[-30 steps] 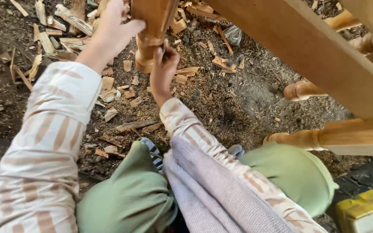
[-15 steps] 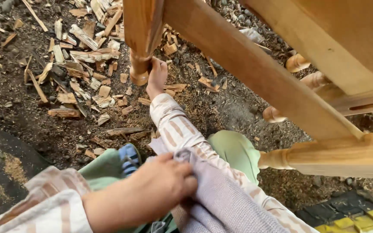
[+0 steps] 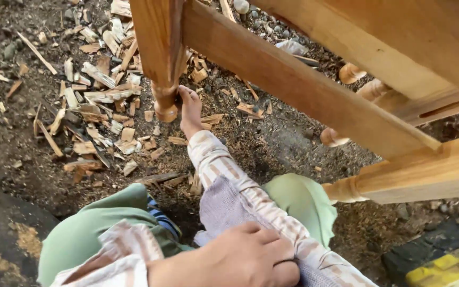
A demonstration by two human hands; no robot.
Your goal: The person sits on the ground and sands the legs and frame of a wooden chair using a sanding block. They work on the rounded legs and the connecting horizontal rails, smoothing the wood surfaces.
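wooden turned leg [image 3: 164, 103], one of four, gripped by right hand [image 3: 189, 109]; left hand [image 3: 235, 258] pinches grey cloth [image 3: 221, 204].

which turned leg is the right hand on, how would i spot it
Start at the big wooden frame filling the upper right. Follow its long rail up-left to the square post; below that the turned leg narrows to a rounded foot. It is the only leg with the right hand against it, above the wood chips.
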